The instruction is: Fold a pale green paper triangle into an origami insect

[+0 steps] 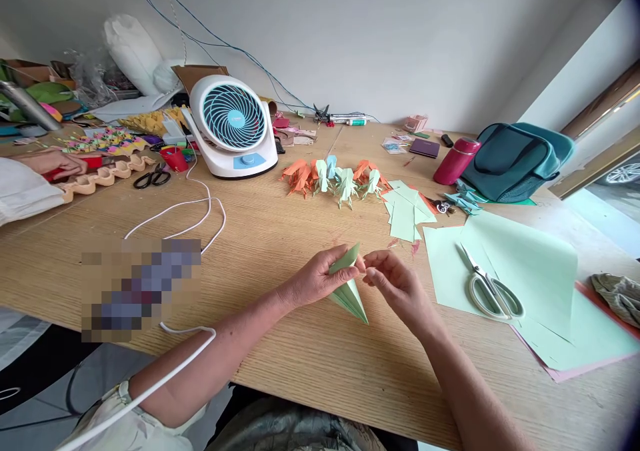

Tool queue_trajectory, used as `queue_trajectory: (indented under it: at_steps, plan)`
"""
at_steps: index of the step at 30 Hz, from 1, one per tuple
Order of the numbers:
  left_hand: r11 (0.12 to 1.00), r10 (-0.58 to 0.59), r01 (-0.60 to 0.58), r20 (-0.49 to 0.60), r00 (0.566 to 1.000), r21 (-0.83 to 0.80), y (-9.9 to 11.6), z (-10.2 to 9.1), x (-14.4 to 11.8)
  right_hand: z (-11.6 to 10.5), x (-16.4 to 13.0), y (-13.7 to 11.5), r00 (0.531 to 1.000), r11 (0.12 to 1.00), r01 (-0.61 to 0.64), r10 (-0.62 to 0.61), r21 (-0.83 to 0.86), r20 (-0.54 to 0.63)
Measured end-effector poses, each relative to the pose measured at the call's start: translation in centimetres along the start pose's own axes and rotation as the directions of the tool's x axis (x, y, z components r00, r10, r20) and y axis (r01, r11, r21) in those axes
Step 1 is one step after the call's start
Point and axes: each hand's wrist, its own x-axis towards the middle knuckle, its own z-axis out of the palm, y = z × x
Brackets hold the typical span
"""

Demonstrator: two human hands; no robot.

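Note:
A folded piece of pale green paper is held above the near part of the table, its pointed end slanting down. My left hand is closed round its upper part, thumb on top and fingers behind. Close beside the paper's right edge, my right hand has curled fingers, with thumb and forefinger pinched together near the left fingertips. What the pinch holds, if anything, is hidden. Beyond my hands stand several folded paper figures in orange and pale green. Loose green paper strips lie just right of them.
Scissors rest on large green sheets at right. Behind are a pink flask and a teal bag. A white fan stands back left, with a white cable nearby. At far left, another person's hand is beside a tray.

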Motion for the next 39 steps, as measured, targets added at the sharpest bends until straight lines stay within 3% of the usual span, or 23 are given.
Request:
queue_trajectory:
  at_steps: [4,7,11,18,24,27,33,39]
  plan:
    - [0.996,0.09,-0.091,-0.069,0.994,-0.004,-0.6,0.1,0.1,1.4,0.0,-0.2,0.974,0.975,-0.153,0.121,0.162,0.192]
    - [0.992,0.112,-0.117,-0.083,0.99,-0.055,-0.8,0.5,0.1,2.0,0.0,-0.8,0.954,0.955,-0.216,0.162,0.203,0.253]
    - [0.988,0.104,-0.112,-0.086,0.991,-0.105,-1.1,1.0,0.1,2.0,-0.2,-1.0,0.957,0.954,-0.228,0.182,0.195,0.227]
    - [0.972,0.214,-0.208,-0.054,0.975,0.107,-1.8,1.2,0.0,2.2,-0.4,-0.3,0.948,0.924,-0.303,0.268,0.235,0.169]
    - [0.948,0.269,-0.265,0.001,0.963,0.177,-2.0,1.5,-0.1,2.4,-0.2,0.1,0.952,0.919,-0.302,0.279,0.254,0.122]
    - [0.94,0.282,-0.272,-0.021,0.959,0.204,-2.1,1.6,-0.2,2.4,-0.3,0.2,0.954,0.922,-0.299,0.281,0.247,0.105]
    - [0.961,0.225,-0.204,-0.101,0.969,0.189,-2.0,1.6,-0.2,2.4,-0.3,-0.1,0.93,0.907,-0.357,0.322,0.224,0.179]
    - [0.991,0.128,-0.121,-0.149,0.98,0.059,-2.2,1.9,-0.2,2.5,-0.2,-0.1,0.958,0.94,-0.285,0.269,0.19,0.102]
